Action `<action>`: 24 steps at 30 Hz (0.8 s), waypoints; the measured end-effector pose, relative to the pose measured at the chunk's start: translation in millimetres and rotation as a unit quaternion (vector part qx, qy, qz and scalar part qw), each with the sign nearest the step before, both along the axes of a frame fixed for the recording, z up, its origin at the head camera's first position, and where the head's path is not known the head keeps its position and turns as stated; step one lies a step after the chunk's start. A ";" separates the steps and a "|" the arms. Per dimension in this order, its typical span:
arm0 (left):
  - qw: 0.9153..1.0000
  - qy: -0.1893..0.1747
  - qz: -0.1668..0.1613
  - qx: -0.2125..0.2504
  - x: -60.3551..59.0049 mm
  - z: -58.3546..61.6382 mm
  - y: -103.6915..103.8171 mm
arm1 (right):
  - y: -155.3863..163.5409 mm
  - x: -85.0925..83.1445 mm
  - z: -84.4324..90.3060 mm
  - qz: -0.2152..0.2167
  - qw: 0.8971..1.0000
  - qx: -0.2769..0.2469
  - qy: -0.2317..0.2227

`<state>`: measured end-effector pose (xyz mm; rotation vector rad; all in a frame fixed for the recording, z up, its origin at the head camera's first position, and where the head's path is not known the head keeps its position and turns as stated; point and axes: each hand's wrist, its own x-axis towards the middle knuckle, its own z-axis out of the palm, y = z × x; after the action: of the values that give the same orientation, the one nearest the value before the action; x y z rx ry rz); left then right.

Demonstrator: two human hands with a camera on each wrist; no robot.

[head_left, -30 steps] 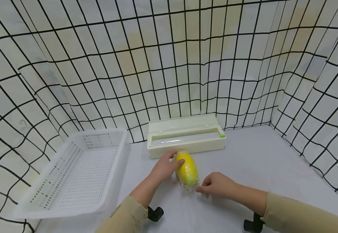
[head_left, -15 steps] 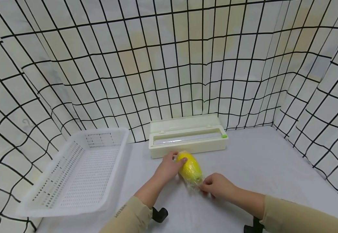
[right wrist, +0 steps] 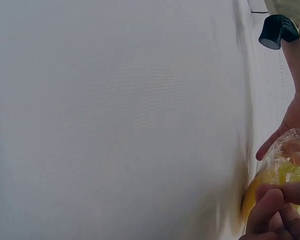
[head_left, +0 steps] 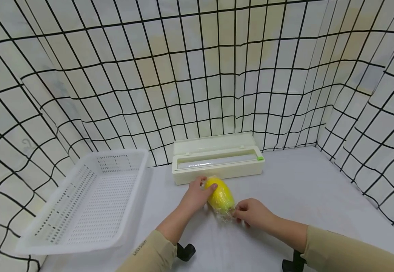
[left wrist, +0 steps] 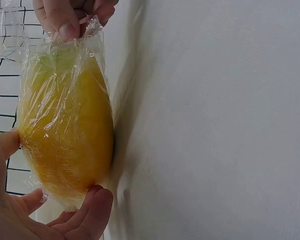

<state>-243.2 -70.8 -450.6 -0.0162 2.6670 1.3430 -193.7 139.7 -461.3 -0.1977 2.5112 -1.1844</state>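
At the far left, a white perforated plastic basket (head_left: 88, 200), rectangular with slotted walls and floor, sat tilted on the pale grey tabletop (head_left: 302, 189). Right of it, against the far wall, lay a long cream plastic cling-film dispenser box (head_left: 217, 162), its lid open, a strip of clear film showing along its length and a small green slider at its right end.

Just in front of that box, near the middle of the table, lay an oval yellow fruit wrapped in clear cling film (head_left: 220, 194), resting on the tabletop with its length running from far-left to near-right. Its skin looked smooth and bright yellow; the film over it was glossy, crinkled and loose, gathered into a wrinkled tail at the near end.

The left hand (head_left: 195, 196) cupped the far-left end of the fruit, thumb and fingers curled round it in a light grasp. The right hand (head_left: 253, 213) pinched the bunched film at the near-right end between thumb and fingertips (left wrist: 62, 27). Both forearms wore beige sleeves.

Behind everything hung white cloth walls (head_left: 197, 75) printed with a black grid.
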 end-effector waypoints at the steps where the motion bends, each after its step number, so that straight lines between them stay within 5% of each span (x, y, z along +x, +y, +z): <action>1: 1.000 0.000 0.000 0.001 0.0 0.0 0.0 | 0.5 -0.1 0.0 0.001 1.000 -0.001 0.003; 16: 1.000 -0.007 0.001 0.002 0.4 1.4 0.5 | 16.4 1.2 3.4 0.036 0.998 0.015 -0.058; 20: 1.000 -0.002 -0.001 -0.003 0.8 2.2 1.5 | 21.4 4.8 9.7 0.070 0.996 0.051 0.007; 24: 1.000 0.004 -0.002 -0.004 0.3 2.0 1.9 | 22.4 10.0 16.0 0.122 0.981 0.095 0.120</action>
<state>-242.9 -68.9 -448.6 -0.0055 2.6762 1.3348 -183.7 162.0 -445.3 -0.6128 2.6885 -0.8608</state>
